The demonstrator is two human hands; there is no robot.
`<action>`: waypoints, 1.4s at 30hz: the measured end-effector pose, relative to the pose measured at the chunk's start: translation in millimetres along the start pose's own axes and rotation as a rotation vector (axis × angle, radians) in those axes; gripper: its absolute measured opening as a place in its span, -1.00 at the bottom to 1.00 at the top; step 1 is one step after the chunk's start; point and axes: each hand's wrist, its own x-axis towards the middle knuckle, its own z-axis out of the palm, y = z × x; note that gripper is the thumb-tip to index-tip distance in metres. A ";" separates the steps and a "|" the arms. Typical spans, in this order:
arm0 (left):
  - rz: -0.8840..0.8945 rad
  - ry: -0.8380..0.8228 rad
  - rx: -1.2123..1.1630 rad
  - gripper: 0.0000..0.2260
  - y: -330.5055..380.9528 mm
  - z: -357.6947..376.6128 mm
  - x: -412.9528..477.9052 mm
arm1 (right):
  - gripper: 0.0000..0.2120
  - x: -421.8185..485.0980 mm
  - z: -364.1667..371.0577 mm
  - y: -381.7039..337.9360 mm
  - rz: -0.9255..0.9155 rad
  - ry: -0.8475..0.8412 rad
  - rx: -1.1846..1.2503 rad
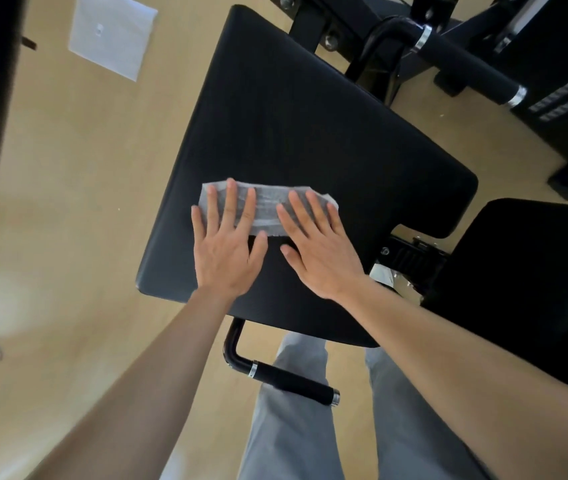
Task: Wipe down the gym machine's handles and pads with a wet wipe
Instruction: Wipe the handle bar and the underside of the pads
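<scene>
Toward the near edge of the pad (293, 116): one wet wipe (268, 211), spread flat, probably so it covers the widest strip. We set both hands side by side, fingers straight. The left hand (227, 247) presses one end and the right hand (320, 254) the other, keeping the wipe taut. Below the near edge is the near handle (296, 382), untouched.

left hand (228, 252): lying palm-down, fingers stretching straight and spread | right hand (320, 254): lying palm-down just beside it, fingers straight | left forearm (157, 368), right forearm (448, 348): reaching forward, bare, converging
</scene>
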 end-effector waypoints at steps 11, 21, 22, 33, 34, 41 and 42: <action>0.002 0.070 -0.010 -0.39 10.0 -9.8 34.5 | -0.36 26.2 -15.0 10.0 0.096 0.080 0.004; 0.386 -0.070 0.022 -0.41 69.0 46.0 -45.3 | -0.32 -112.8 54.8 7.3 0.322 0.000 0.204; 0.403 -0.070 0.025 -0.41 66.1 47.2 -46.3 | -0.33 -112.4 55.1 7.1 0.322 -0.004 0.212; 0.061 0.125 -0.011 -0.42 -0.1 10.3 6.7 | -0.36 4.2 -2.7 2.8 0.077 0.061 0.107; 0.030 0.133 -0.020 -0.42 -7.3 7.1 11.2 | -0.35 14.8 -7.9 -0.5 0.059 0.061 0.098; -0.021 0.126 -0.035 -0.37 -4.2 17.8 -10.9 | -0.34 -2.6 11.7 -21.2 0.082 0.071 0.051; 0.017 0.108 -0.027 -0.36 1.0 23.1 -19.8 | -0.33 -17.4 20.5 -23.1 0.112 0.067 0.065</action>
